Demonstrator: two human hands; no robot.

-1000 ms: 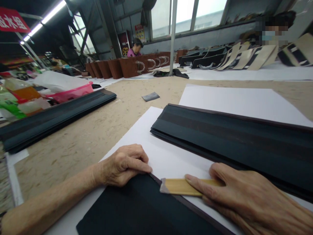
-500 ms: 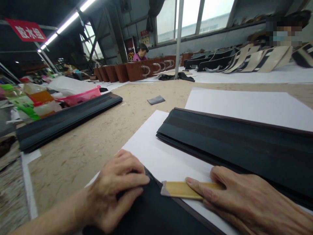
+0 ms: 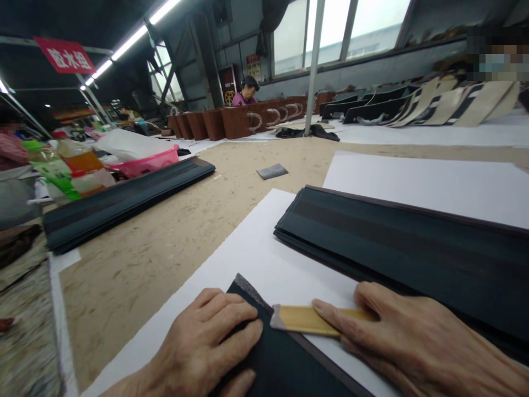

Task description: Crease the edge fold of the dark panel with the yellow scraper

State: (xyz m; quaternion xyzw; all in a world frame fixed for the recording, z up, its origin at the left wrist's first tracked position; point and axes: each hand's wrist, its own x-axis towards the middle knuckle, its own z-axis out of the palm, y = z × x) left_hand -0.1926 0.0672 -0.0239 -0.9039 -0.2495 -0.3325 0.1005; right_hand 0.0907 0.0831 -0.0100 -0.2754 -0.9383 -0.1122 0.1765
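Note:
A dark navy, leather-like panel (image 3: pixel 289 361) lies slanted at the front, with a grey rough strip along its far corner edge. My left hand (image 3: pixel 210 331) rests on this panel, its fingers laid over the surface and its thumb apart from them. In my right hand (image 3: pixel 417 331) is a flat bamboo stick (image 3: pixel 303 320), held between thumb and fingers. The stick's pale, whitish tip touches the panel's edge just right of my left fingertips. Part of the panel is hidden beneath my left hand.
White paper (image 3: pixel 231 251) lies under the work on a tan tabletop (image 3: pixel 165 248). A stack of dark panels (image 3: pixel 392 237) is at right, another stack (image 3: pixel 124 204) at left near bottles and a pink basin (image 3: pixel 152 162). A grey scrap (image 3: pixel 273 171) and a pole (image 3: pixel 313 71) stand beyond.
My left hand has let go of the panel's corner and slid down and right onto its surface, uncovering the grey strip. The view has shifted slightly left; the stick stays at the edge.

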